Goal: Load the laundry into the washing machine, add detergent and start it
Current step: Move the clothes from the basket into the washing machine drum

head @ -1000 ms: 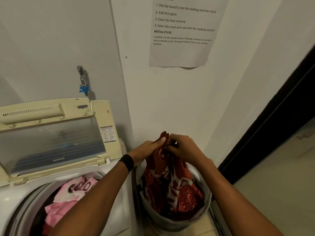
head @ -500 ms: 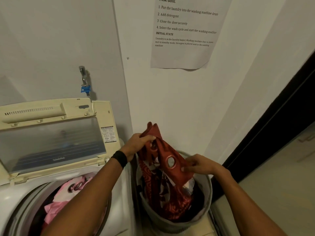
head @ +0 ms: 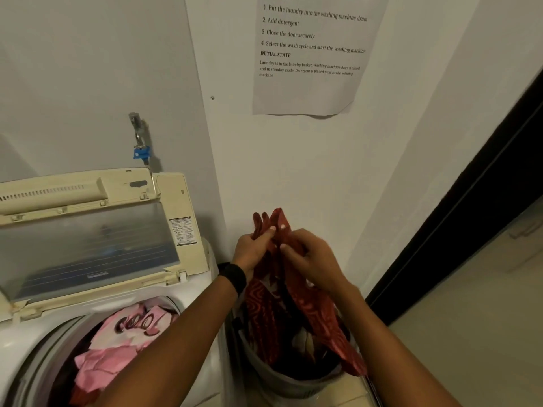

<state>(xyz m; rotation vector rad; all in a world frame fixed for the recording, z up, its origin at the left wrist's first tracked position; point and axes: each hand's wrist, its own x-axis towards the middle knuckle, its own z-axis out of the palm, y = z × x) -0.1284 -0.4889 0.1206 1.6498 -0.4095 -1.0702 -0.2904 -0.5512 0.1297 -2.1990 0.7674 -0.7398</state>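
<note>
Reaching up from the bottom edge, both forearms are cut off by the frame. Pink laundry lies in the washing machine drum, whose left part runs out of view. Just right, the grey basket holds dark clothes too dim to tell apart. Above it the left hand and right hand pinch the top of a red patterned cloth, its tail hanging into the basket. Behind stand the raised lid and a wall notice, heading cropped.

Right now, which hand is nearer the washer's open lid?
Left. The left hand grips the red cloth just right of the lid; the right hand grips the same cloth farther right, above the basket.
</note>
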